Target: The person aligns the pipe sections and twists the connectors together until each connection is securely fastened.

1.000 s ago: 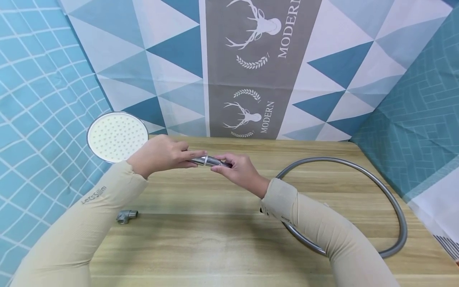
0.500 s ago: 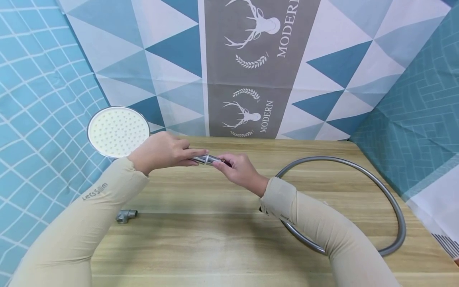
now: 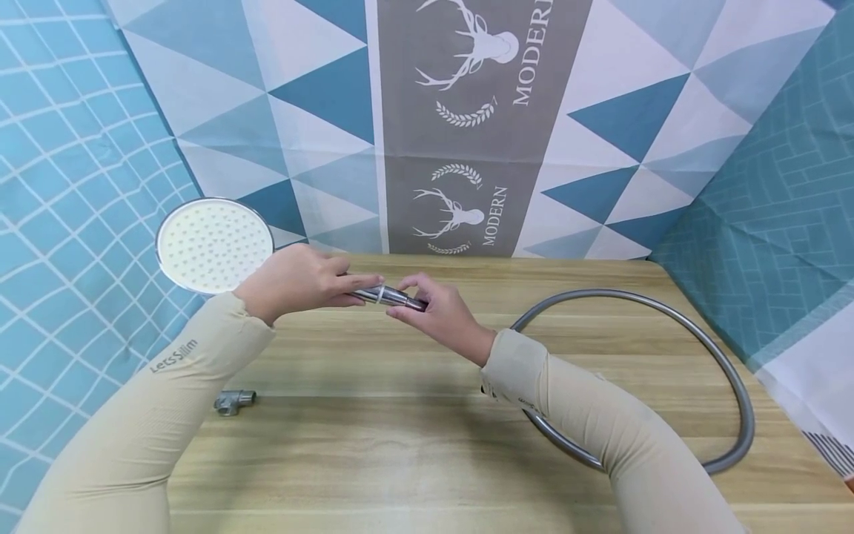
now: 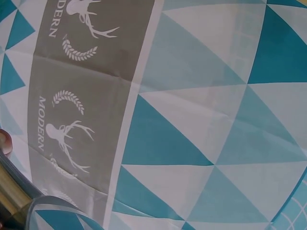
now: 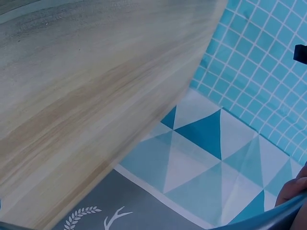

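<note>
A round shower head (image 3: 215, 246) with a pale nozzle face and chrome rim stands at the left in the head view. My left hand (image 3: 293, 278) holds its chrome handle (image 3: 367, 295), covering most of it. At the handle's right end, past a white ring, sits a chrome fitting (image 3: 395, 297) with a dark tip. My right hand (image 3: 443, 315) has thumb and forefinger around this fitting. In the left wrist view a fingertip (image 4: 5, 141) shows beside shiny chrome at the lower left. Fingers (image 5: 292, 194) appear at the right edge of the right wrist view.
A grey metal shower hose (image 3: 740, 400) lies looped on the wooden tabletop (image 3: 373, 460), partly under my right forearm. A small metal elbow fitting (image 3: 233, 401) lies at the left. Patterned sheets (image 3: 313, 111) enclose the back and sides.
The shower head has tilted slightly upward since the first frame. My right thumb and forefinger have shifted on the fitting and now stand farther apart. The hose and elbow fitting have stayed put.
</note>
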`<state>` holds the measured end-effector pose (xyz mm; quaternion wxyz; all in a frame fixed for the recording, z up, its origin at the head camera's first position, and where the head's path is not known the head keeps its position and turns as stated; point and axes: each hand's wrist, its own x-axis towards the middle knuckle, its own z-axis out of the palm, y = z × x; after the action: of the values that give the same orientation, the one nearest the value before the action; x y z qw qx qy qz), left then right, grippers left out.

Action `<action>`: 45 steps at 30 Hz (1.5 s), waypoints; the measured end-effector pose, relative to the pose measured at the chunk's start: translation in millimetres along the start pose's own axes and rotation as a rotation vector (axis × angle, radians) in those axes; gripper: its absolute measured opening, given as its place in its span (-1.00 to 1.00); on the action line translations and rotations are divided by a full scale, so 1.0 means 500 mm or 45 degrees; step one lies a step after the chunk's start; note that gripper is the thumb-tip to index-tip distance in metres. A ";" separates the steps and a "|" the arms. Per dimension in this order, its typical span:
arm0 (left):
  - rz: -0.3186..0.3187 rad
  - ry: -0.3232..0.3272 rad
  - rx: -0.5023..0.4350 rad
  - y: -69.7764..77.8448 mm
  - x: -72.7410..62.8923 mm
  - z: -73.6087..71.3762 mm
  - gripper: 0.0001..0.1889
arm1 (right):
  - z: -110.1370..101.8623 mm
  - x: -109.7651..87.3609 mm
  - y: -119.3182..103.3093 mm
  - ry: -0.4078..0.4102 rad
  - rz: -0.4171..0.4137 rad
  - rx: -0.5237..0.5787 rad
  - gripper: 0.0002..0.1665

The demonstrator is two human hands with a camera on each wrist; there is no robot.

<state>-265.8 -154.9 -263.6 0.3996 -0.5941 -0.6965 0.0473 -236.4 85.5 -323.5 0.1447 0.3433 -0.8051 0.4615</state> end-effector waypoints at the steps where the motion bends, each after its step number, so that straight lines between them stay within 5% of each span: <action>1: -0.001 0.003 0.000 0.000 -0.001 0.000 -0.56 | 0.001 0.000 0.000 0.002 -0.006 0.003 -0.66; 18: -0.047 -0.018 0.022 0.003 -0.019 0.007 -0.50 | 0.015 0.005 0.004 0.085 -0.101 0.079 -0.74; 37: -0.013 0.018 0.025 0.004 -0.020 0.006 -0.53 | 0.005 0.012 -0.010 -0.028 0.062 0.013 -0.79; 45: 0.011 0.015 0.056 0.001 -0.020 -0.005 -0.56 | 0.011 0.009 -0.002 -0.041 -0.059 0.085 -0.34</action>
<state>-264.1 -164.4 -267.3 0.4166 -0.5885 -0.6902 0.0609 -238.7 78.3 -323.3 0.1308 0.3738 -0.7833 0.4791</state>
